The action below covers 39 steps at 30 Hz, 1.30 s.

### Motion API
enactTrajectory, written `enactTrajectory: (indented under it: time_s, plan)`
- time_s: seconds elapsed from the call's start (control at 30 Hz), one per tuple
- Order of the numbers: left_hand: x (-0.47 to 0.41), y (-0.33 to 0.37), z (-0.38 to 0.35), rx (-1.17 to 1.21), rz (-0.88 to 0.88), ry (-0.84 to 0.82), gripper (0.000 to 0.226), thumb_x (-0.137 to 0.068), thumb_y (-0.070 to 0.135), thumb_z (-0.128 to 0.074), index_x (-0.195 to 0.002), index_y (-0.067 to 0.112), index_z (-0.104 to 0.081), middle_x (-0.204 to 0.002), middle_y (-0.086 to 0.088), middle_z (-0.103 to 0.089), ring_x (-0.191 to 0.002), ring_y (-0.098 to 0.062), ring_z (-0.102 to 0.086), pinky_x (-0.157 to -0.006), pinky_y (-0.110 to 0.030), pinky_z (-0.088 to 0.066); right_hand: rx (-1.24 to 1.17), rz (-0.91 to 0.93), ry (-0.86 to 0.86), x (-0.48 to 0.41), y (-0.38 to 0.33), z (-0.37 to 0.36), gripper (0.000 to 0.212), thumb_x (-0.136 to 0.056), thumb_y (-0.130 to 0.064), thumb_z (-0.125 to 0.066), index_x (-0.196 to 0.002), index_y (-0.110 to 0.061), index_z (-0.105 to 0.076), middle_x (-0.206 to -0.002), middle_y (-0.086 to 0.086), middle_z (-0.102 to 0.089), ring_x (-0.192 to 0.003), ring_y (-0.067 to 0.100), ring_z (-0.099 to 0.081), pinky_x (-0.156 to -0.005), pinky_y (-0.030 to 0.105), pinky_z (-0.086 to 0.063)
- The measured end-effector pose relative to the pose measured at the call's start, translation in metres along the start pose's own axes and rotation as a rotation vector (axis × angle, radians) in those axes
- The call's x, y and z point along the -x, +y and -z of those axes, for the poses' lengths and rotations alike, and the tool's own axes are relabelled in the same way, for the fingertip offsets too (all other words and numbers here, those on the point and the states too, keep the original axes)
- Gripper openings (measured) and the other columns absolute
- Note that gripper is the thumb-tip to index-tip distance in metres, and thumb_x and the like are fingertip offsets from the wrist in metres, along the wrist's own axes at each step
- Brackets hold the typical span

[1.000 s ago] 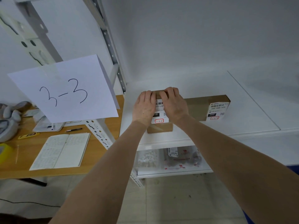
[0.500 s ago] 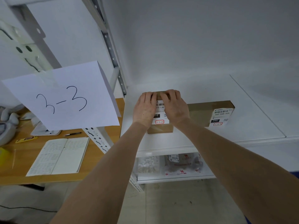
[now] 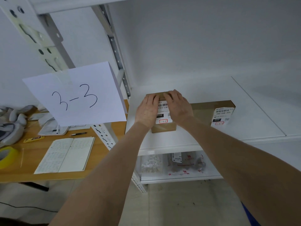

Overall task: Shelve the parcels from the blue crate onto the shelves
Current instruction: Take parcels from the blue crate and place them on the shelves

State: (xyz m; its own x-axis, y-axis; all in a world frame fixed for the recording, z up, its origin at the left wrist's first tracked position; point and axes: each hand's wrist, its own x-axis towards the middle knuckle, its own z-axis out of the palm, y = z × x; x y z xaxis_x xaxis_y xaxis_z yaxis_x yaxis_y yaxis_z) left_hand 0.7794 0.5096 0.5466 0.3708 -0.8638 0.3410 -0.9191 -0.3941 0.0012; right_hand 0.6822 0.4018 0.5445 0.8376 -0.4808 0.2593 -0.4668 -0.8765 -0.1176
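White steel forms the biggest thing here, the shelf (image 3: 187, 137), whose board carries 2 cardboard parcels near its left upright. Beside that upright hangs the paper sign (image 3: 76, 95) marked 3-3. Next in size is the long parcel (image 3: 203, 111), lying flat with its sticker facing the front. Just left of it sits the small parcel (image 3: 163, 128), set back from the lip; the right forearm hides whether the 2 touch. The left hand (image 3: 147, 110) and right hand (image 3: 178, 106) rest on its top, fingers laid nearly straight, pressing rather than clasping. Smallest is its label (image 3: 163, 118), showing 010. The blue crate is out of view.

The risk, as I judge it, is that flat palms give little control. An uneven shove could skew the box or knock its neighbour, and withdrawing with palms dragging could pull it toward the lip.
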Motion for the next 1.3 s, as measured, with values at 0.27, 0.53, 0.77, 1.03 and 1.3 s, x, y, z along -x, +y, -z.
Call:
enactTrajectory:
  time_s: [0.27, 0.53, 0.77, 1.03, 1.3]
  plan:
    - [0.004, -0.002, 0.007, -0.074, 0.028, -0.049, 0.067, -0.087, 0.018, -0.059, -0.145, 0.007, -0.027, -0.146, -0.011, -0.032, -0.138, -0.026, -0.027, -0.118, -0.035, -0.019, 0.006, -0.079, -0.038, 0.008, -0.003, 0.004, 0.082, -0.084, -0.018, -0.068, -0.149, -0.014, -0.018, -0.152, 0.010, -0.021, -0.143, 0.028, -0.016, -0.111, 0.037, -0.029]
    - [0.013, 0.009, 0.020, -0.073, 0.036, -0.057, 0.069, -0.086, 0.019, -0.061, -0.145, 0.010, -0.025, -0.144, -0.009, -0.031, -0.135, -0.023, -0.029, -0.112, -0.032, -0.027, -0.013, -0.103, -0.003, 0.025, -0.008, 0.015, 0.085, -0.082, -0.023, -0.070, -0.149, -0.014, -0.018, -0.152, 0.011, -0.019, -0.141, 0.027, -0.019, -0.110, 0.036, -0.029]
    - [0.027, 0.040, 0.020, -0.060, -0.080, -0.059, 0.057, -0.087, 0.016, -0.057, -0.140, 0.010, -0.037, -0.139, -0.010, -0.039, -0.127, -0.026, -0.039, -0.102, -0.035, -0.038, 0.007, -0.190, 0.031, 0.063, -0.002, 0.018, 0.073, -0.087, -0.012, -0.062, -0.148, -0.014, -0.020, -0.153, 0.013, -0.018, -0.144, 0.029, -0.015, -0.114, 0.038, -0.026]
    - [0.044, 0.109, -0.028, -0.071, -0.254, -0.206, 0.052, -0.088, 0.011, -0.054, -0.136, 0.007, -0.036, -0.137, -0.012, -0.036, -0.126, -0.027, -0.037, -0.094, -0.034, -0.041, 0.016, -0.431, -0.077, 0.143, 0.035, -0.010, 0.071, -0.089, -0.010, -0.057, -0.148, -0.014, -0.019, -0.153, 0.013, -0.016, -0.141, 0.028, -0.018, -0.112, 0.035, -0.027]
    - [0.075, 0.210, -0.080, 0.075, -0.380, -0.456, 0.052, -0.087, 0.012, -0.055, -0.136, 0.008, -0.037, -0.137, -0.011, -0.035, -0.121, -0.026, -0.040, -0.089, -0.034, -0.044, -0.028, -0.678, -0.221, 0.259, 0.090, -0.034, 0.075, -0.090, -0.016, -0.059, -0.150, -0.013, -0.016, -0.153, 0.012, -0.020, -0.143, 0.027, -0.015, -0.111, 0.034, -0.027]
